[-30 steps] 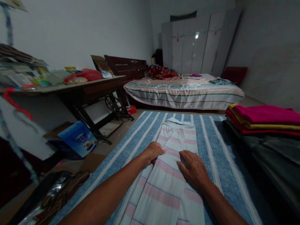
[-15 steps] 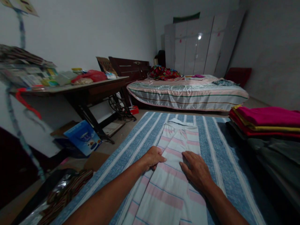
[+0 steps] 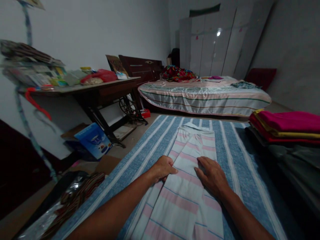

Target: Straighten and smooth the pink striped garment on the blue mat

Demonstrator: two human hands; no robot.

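- At far left, we see papers (image 3: pixel 37 75) heaped on a desk (image 3: pixel 112 87), with a red bag (image 3: pixel 107 75) farther along its top.
- Below, a blue box (image 3: pixel 93 140) sits tilted near the desk's legs, and a striped cloth (image 3: pixel 85 188) lies nearer to us.
- Next comes the blue sheet (image 3: pixel 145 150) with white stripes, spread flat in front of us.
- Our left hand (image 3: pixel 163 168) is closed on the garment's left edge, thumb on top and fingers curled.
- The garment (image 3: pixel 181 186), white with pink bands, lies lengthwise on the sheet, its waistband toward the bed (image 3: pixel 205 101) and its near end running out of view.
- Our right hand (image 3: pixel 212 175) rests open on the garment's right side, fingers slightly bent, gripping nothing.
- Behind the bed stands a wardrobe (image 3: pixel 210 50).
- At far right, we have folded cloths (image 3: pixel 292 121), magenta on top, beside the sheet.
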